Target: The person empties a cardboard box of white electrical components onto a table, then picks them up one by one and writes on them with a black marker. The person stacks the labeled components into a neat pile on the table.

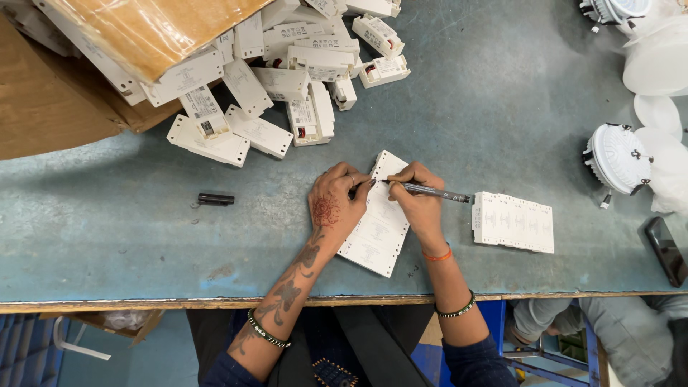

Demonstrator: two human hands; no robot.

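Gripping a grey pen [433, 191], the right hand [419, 201] pressed its tip to a row of white boxes [376, 228] lying near the table's front edge. The left hand [333, 203] lay flat on that row, fingers spread and loose, pinning it down. Just right sat another white row [513, 222]. The pen cap [216, 199] lay well left on the blue table [107, 229]; far left, loose white boxes [272, 86] spilled from a carton [50, 100].

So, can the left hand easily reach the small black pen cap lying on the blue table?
Probably yes. The small black pen cap lies on bare blue table beside the left hand, with nothing between them; that hand only presses on the white flat boxes.
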